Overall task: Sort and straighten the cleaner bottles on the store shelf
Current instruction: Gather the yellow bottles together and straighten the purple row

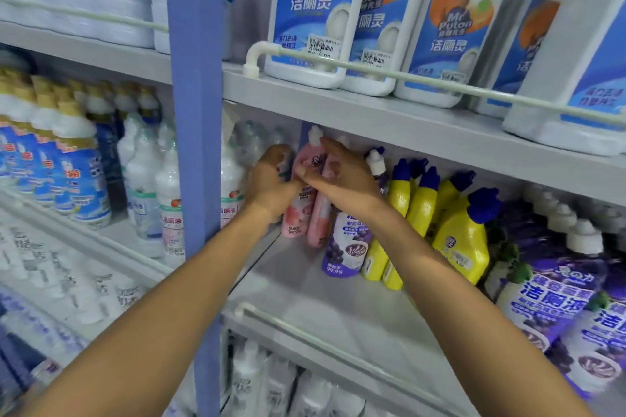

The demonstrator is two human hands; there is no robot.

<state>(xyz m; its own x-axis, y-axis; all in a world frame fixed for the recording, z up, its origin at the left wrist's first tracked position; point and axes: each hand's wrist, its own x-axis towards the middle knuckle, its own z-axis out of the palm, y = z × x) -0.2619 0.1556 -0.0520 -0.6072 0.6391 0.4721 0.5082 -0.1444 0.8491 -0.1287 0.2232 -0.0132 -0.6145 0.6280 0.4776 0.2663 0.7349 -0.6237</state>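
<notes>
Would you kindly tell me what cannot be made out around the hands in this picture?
Head view: whether the left hand holds anything, hidden by its own curled fingers.
Head view: pink bottles' upper labels, covered by the right hand.
Head view: price stickers on the white bottles above, too small and blurred.

Two pink bottles carry white caps and a darker pink fruit picture low on the label. Beside them the purple bottle shows dark grapes and has a white cap. The yellow bottles have deep blue caps. Above, white jugs wear blue labels with an orange patch and white lettering. The shelf is pale grey, its rail white, the upright post periwinkle blue.
</notes>
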